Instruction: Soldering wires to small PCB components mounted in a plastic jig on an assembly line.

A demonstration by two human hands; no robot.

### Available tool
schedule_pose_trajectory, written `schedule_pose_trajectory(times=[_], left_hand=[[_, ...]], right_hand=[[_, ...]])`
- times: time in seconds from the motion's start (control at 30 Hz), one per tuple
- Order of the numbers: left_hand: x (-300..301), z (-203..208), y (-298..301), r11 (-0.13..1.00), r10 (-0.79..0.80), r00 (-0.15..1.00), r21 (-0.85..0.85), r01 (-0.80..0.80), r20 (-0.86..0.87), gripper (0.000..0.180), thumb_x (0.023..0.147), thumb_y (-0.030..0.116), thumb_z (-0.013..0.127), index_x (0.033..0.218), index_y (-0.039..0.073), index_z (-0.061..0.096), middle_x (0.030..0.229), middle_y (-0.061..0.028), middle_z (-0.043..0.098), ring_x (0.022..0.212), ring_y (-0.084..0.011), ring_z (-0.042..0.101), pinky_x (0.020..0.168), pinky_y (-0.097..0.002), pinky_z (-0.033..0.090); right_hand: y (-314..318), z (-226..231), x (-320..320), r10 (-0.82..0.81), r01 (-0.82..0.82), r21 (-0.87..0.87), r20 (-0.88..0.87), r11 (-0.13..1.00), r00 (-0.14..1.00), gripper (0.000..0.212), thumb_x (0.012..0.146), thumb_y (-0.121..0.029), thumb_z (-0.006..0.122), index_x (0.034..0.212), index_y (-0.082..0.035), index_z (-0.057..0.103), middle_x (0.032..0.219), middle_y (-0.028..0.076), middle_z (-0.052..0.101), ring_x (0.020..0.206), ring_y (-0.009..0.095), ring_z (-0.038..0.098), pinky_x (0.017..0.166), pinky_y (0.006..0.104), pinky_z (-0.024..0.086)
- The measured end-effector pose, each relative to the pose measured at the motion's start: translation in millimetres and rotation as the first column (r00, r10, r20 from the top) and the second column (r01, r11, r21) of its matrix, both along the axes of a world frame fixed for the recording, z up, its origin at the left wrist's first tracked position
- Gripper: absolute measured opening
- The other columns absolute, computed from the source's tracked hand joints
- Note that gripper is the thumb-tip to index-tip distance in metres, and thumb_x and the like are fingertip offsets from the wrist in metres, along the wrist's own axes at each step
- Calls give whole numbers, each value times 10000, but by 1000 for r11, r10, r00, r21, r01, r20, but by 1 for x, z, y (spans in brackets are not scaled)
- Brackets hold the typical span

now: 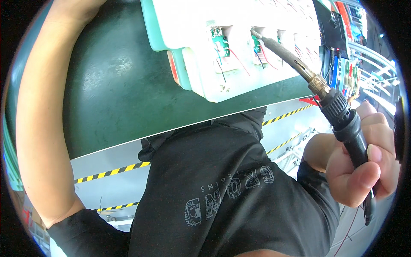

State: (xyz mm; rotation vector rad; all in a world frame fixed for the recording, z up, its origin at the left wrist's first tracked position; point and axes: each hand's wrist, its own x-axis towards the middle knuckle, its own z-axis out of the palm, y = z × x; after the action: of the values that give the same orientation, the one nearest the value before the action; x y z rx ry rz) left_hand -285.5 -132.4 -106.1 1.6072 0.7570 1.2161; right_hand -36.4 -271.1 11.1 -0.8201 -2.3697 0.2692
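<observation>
My right hand (364, 165) is closed around the black handle of a soldering iron (336, 105). The iron slants up and left, and its tip overlaps the top edge of a small green circuit board (256, 44); whether they touch I cannot tell. That board sits in a pocket of a white tray (195, 70), with thin blue and red wires running from it. Left of it, another green circuit board (221, 45) lies in its own pocket, also wired. My left forearm (43, 111) reaches up along the left side, and the hand is cut off by the top edge.
The tray rests on a dark green tabletop (115, 103) with a pale front edge. A black box (332, 28) with cables stands beyond the tray's right side. Yellow-and-black striped tape (113, 172) marks a pale surface below the table. More wired pockets continue along the tray.
</observation>
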Motion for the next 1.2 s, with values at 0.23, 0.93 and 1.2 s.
schedule_pose_trajectory(times=[0.23,0.93,1.2], left_hand=[[-3,5,-4,1000,30,999,11,-30,-24,263,927,224,505,851,12,639,762,-7,632,644,-43,556,612,-183,443],[5,0,2,1000,3,1000,3,-3,-24,262,930,209,490,884,-7,631,793,-22,635,679,-52,565,633,-188,445],[4,-2,4,1000,-8,1000,3,8,19,259,929,200,491,918,-19,629,817,-31,641,692,-55,569,639,-184,445]], right_hand=[[0,1,0,18,-20,-52,-44,998,999,194,893,-179,409,964,-3,453,557,125,405,431,140,318,414,291,247],[-5,1,12,-28,6,-184,-122,983,992,188,910,-232,433,948,-51,463,603,117,440,461,147,335,445,292,256],[-3,-18,-9,-125,99,-108,-265,989,956,205,923,-247,449,906,-43,445,611,97,427,466,128,334,437,285,250]])
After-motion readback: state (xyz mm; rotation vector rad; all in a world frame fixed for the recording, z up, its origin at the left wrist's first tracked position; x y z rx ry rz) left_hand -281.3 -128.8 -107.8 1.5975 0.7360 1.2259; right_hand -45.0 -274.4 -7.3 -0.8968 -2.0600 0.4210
